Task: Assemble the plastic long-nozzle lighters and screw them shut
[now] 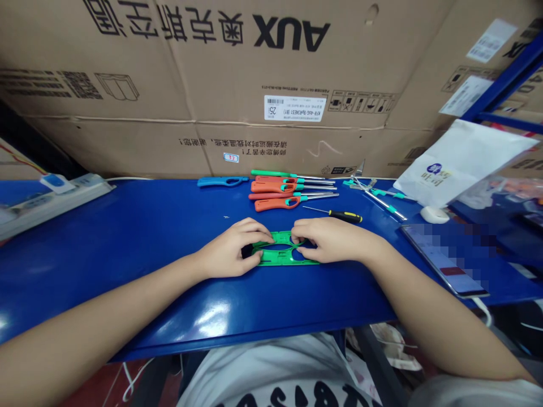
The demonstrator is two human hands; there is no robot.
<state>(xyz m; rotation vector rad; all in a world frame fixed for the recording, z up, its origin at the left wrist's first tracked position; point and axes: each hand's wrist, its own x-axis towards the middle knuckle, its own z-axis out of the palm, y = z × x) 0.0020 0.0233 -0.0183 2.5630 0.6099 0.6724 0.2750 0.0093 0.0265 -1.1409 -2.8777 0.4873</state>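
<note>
Two green lighter casing halves (278, 258) lie side by side on the blue table, their hollow inner sides facing up. My left hand (233, 249) grips their left ends, with its fingers on the far half and its thumb on the near one. At the right ends, my right hand (328, 238) has its fingertips closed on the halves around the trigger openings. Just beyond my hands lie several orange lighters (278, 204) with metal barrels. A screwdriver (345, 216) with a black and yellow handle rests beyond my right hand.
At the back lies a blue lighter casing (223, 181). Metal barrels with teal parts (384, 204) are piled at back right, beside a white paper bag (458, 161). A phone (445, 260) lies at right, a power strip (55, 200) at left. A large cardboard box (169, 85) walls the back.
</note>
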